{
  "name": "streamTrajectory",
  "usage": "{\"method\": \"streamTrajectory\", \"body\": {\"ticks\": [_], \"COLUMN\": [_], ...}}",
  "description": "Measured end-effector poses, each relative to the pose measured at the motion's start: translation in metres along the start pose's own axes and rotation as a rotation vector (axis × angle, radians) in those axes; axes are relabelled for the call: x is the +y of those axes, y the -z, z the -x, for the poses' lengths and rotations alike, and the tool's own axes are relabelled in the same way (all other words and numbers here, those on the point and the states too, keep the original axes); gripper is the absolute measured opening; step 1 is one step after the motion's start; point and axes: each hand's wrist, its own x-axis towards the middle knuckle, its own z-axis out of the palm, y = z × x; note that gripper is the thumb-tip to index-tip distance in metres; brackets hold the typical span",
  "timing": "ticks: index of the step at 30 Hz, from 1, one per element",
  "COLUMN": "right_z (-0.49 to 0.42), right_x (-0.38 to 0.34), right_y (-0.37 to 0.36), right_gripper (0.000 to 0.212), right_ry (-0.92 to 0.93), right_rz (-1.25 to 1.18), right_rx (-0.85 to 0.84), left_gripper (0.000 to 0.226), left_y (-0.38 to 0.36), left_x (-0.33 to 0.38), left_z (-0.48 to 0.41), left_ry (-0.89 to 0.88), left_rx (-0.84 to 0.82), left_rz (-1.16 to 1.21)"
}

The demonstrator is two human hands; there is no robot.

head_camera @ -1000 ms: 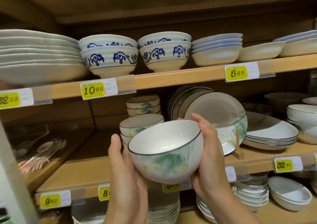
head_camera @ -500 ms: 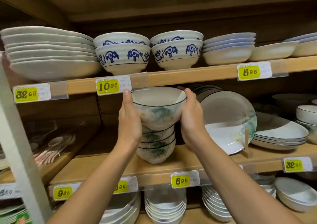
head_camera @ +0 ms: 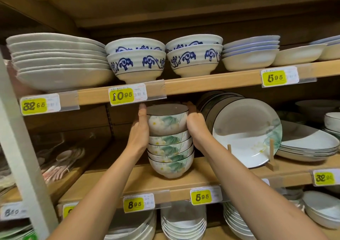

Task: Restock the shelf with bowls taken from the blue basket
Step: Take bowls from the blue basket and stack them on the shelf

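The lotus bowl (head_camera: pixel 168 119) is white with a thin dark rim, and green leaves and pale, yellow-centred flowers are painted on its side. It sits upright on top of the stack of four matching bowls (head_camera: pixel 171 151), nested into the uppermost one. The left hand (head_camera: pixel 140 131) and right hand (head_camera: pixel 196 127) grip its sides. Under the stack lies the wooden middle shelf (head_camera: pixel 139 181).

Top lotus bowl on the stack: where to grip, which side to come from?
Take the top lotus bowl by its outer wall on both sides, coming from the front, as the left hand and right hand do. The upper shelf sits just above its rim, so a top-down grab looks blocked.
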Motion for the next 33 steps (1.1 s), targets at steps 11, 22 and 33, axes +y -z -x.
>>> {"method": "streamTrajectory", "body": {"ticks": [11,22,33], "right_z": [-0.004,-0.006,0.002], "right_x": [0.018,0.016,0.02], "right_y": [0.001,-0.003,-0.004], "right_gripper": [0.069,0.078,0.051], "right_ry": [-0.109,-0.131,-0.067], "right_rz": [0.017,-0.024,0.046], "right_rx": [-0.023,-0.01,-0.002], "left_gripper": [0.107,0.08,0.085], "left_y": [-0.017,-0.015,-0.019], "left_x": [-0.023,-0.036,-0.031], "left_z": [-0.003,-0.017,-0.013], "left_ry": [0.167,0.116,0.125], "left_rx": [0.177,0.283,0.288], "left_rz": [-0.03,-0.169,-0.121]}}
